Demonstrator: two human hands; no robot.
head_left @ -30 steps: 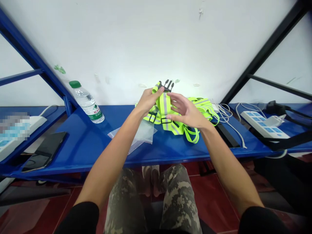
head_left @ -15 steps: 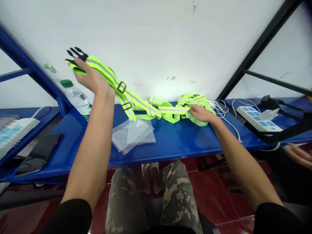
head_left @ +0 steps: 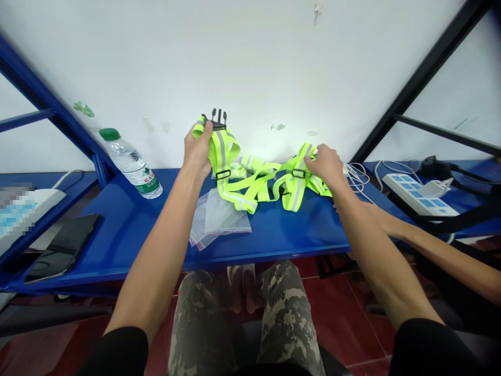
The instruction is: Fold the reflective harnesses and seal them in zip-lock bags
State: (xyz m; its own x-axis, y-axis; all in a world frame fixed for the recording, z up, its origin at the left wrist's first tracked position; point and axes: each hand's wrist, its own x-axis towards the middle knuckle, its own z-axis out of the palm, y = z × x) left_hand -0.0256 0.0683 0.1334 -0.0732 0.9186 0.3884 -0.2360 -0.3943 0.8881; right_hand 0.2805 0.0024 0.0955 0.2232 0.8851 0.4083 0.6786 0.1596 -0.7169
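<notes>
My left hand [head_left: 198,149] pinches a neon yellow reflective strap [head_left: 222,151] just below its black side-release buckle [head_left: 219,119], holding that end up off the table. Grey stripes run along the strap, and a black slider [head_left: 223,174] sits on it under my hand. My right hand [head_left: 325,163] has its fingers closed on a raised loop of the yellow webbing, next to another black slider [head_left: 298,173]. Between my hands the webbing sags in loose folds onto the blue table. The fingertips of my right hand are partly hidden by the strap.
Clear zip bags [head_left: 225,215] lie below the webbing. A water bottle [head_left: 135,166] leans at the left, near a phone [head_left: 64,245]. White cables [head_left: 356,177] and a power strip [head_left: 420,194] are at the right. Another person's arm [head_left: 426,237] reaches in from the right.
My left hand has come right and lower with the buckle end. My right hand has lifted a loop of webbing from the bundle. Another person's arm has reached in beneath my right arm.
</notes>
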